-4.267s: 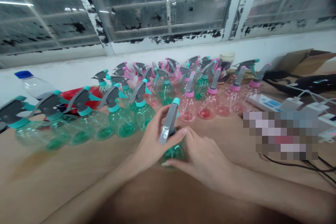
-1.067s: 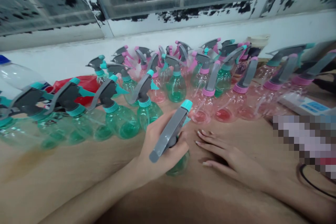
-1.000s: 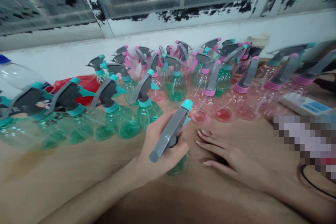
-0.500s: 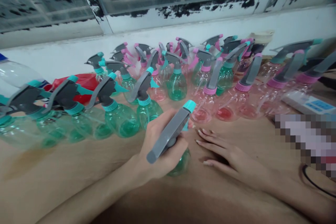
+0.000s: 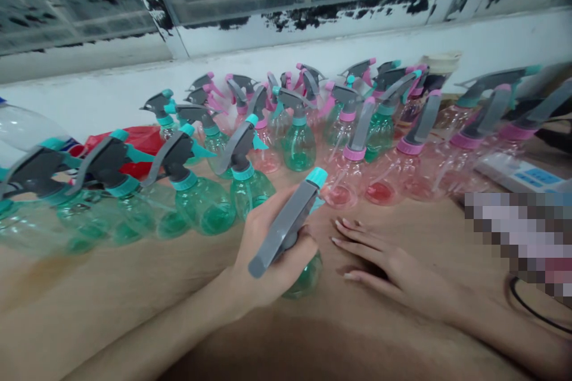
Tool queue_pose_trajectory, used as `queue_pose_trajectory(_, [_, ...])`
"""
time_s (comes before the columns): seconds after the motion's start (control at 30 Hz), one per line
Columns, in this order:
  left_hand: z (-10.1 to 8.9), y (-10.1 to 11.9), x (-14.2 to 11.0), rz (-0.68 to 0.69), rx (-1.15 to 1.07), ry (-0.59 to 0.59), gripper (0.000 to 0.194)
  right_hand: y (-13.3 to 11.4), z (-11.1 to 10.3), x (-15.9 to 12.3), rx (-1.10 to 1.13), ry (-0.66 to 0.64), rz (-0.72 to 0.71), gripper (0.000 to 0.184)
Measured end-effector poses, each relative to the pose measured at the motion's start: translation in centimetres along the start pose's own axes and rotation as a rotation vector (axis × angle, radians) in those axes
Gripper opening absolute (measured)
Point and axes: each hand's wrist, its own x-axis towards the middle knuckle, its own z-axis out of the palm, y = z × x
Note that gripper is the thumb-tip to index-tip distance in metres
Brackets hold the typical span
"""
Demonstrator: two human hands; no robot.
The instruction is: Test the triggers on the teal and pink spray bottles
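My left hand (image 5: 268, 250) is wrapped round the neck of a green spray bottle (image 5: 306, 278) on the table. Its grey trigger head, tipped with turquoise, points away from me and a little right. My fingers hide the collar and much of the body. To the right, my right hand (image 5: 384, 256) rests on the tabletop with its fingers apart, holding nothing. Just beyond my left hand stands another green spray bottle (image 5: 252, 190), and a pink spray bottle (image 5: 344, 181) is beyond my right hand.
Several green spray bottles (image 5: 205, 205) line the left, and several pink ones (image 5: 402, 172) the right, with mixed ones behind. A red bag (image 5: 143, 143) lies back left. At right are a white box (image 5: 522, 175) and a black cable (image 5: 531, 309). A white wall (image 5: 107, 92) closes the back.
The whole view has shifted very slightly. My left hand keeps its hold on the spray bottle, and my right hand stays flat on the table.
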Motion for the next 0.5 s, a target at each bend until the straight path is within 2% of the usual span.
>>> queue_pose_trajectory(0.27, [0.08,-0.22,-0.10,0.027,-0.015,-0.008,0.012,0.13,0.11,0.02,0.036,0.015,0.001,0.054])
queue_pose_trajectory(0.5, [0.07,-0.56,-0.07,0.047,-0.020,0.000,0.025,0.23,0.08,-0.08,0.094,0.021,0.001,0.054])
